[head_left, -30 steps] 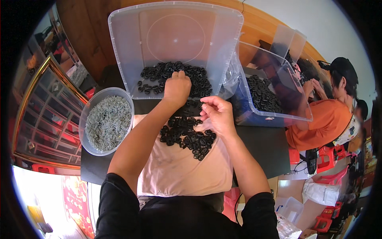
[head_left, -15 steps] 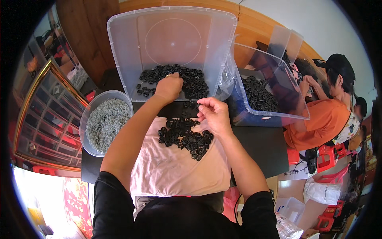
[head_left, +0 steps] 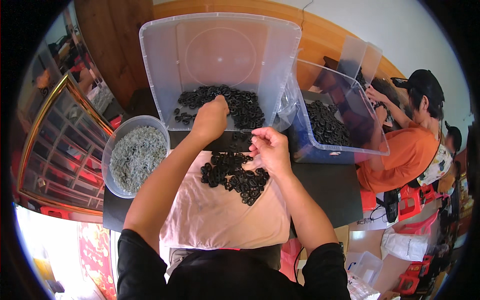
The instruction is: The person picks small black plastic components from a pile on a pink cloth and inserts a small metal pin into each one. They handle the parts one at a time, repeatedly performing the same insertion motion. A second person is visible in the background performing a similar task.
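Note:
My left hand [head_left: 212,120] reaches into a translucent plastic bin [head_left: 220,60] that lies on its side. Its bent fingers are over a heap of small black ring-shaped plastic pieces [head_left: 246,107]; the fingertips are hidden, and what they hold cannot be made out. Just outside the bin's front edge, my right hand [head_left: 272,151] is closed in a pinch, with a small black piece at thumb and forefinger. Below it, more black pieces [head_left: 248,184] are spread on a pale pink cloth [head_left: 225,220] in front of me.
At left stands a round clear tub [head_left: 106,165] of small greyish pieces. Right of the bin, another clear bin [head_left: 370,148] holds more black pieces on the dark table [head_left: 325,195]. A co-worker in an orange shirt [head_left: 402,157] works beyond it. Red stools [head_left: 410,202] stand at right.
My left hand stays at the black heap, its wrist shifted slightly. The right hand keeps its pinch near the bin's edge. The view has shifted a little, and the co-worker's hands have moved.

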Motion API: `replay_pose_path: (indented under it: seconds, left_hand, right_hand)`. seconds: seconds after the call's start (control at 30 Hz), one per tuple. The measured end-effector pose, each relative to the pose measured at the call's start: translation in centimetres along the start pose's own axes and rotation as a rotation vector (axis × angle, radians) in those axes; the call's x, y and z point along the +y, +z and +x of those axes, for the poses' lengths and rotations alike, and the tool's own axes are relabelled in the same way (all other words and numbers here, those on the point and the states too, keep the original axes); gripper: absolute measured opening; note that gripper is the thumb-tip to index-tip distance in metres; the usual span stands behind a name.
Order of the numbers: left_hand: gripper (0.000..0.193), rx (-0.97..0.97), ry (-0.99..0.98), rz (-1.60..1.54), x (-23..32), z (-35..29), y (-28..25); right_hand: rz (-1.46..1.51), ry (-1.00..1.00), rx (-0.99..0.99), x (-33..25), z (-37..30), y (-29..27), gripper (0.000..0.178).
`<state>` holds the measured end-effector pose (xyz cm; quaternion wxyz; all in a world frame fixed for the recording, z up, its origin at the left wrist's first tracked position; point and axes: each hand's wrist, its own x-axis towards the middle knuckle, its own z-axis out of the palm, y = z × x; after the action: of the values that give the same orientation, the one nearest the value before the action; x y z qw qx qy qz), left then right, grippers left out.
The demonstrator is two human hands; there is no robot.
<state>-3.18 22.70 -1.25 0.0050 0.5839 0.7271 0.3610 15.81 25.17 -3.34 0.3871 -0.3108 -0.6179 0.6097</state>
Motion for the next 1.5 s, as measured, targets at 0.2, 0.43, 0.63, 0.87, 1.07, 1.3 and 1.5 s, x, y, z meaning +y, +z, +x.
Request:
replay_pose_path:
  seconds: [0.2, 0.43, 0.63, 0.87, 1.07, 1.3, 1.5]
  left_hand:
    - [0.006, -0.297, -0.331, -0.923, 2.0, -7.3, -4.6]
    - [0.009, -0.328, -0.508, -1.440, 1.3, -12.3, -3.6]
    - [0.008, -0.332, -0.505, -1.477, 1.5, -12.5, -4.0]
    - [0.012, -0.289, -0.456, -1.388, 1.5, -12.5, -3.8]
    - [0.011, -0.274, -0.424, -1.325, 1.3, -12.6, -3.7]
    - [0.014, -0.242, -0.384, -1.195, 1.6, -12.7, -3.8]
    - [0.014, -0.227, -0.314, -1.014, 2.1, -12.7, -4.3]
  right_hand:
    - [0.056, 0.050, -0.168, -1.5, -1.6, 1.6, 0.008]
    - [0.040, -0.026, -0.380, -2.9, -4.1, 3.5, 0.010]
    - [-0.012, -0.109, -0.334, -3.1, -4.6, 4.0, 0.011]
    - [-0.005, -0.113, -0.316, -3.2, -4.9, 4.3, 0.008]
    - [-0.018, -0.123, -0.299, -3.1, -5.2, 4.5, 0.008]
    - [-0.025, -0.152, -0.269, -3.1, -5.4, 4.8, 0.006]
    - [-0.180, -0.378, -0.234, -2.7, -5.3, 5.0, 0.005]
